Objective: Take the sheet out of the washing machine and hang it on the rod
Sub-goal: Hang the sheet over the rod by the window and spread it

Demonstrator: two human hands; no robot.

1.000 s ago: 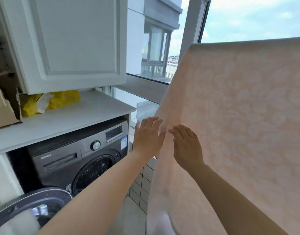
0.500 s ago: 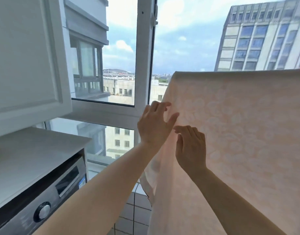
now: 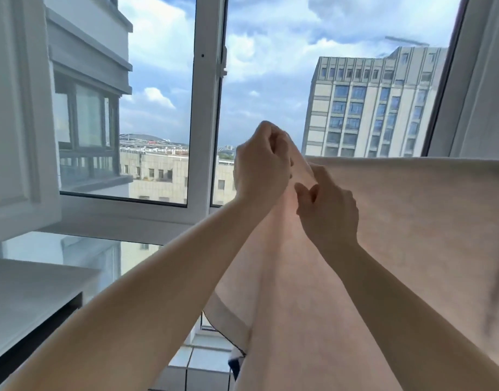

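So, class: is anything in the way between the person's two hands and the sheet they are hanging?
Nothing visible. The left hand and right hand are already gripping the sheet at its upper left corner. The rod itself is hidden under the cloth.

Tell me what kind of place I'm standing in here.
Most likely an enclosed laundry balcony high up in a flat: a pale sheet hangs by white-framed windows, tall buildings stand outside, and a white cabinet sits on the left.
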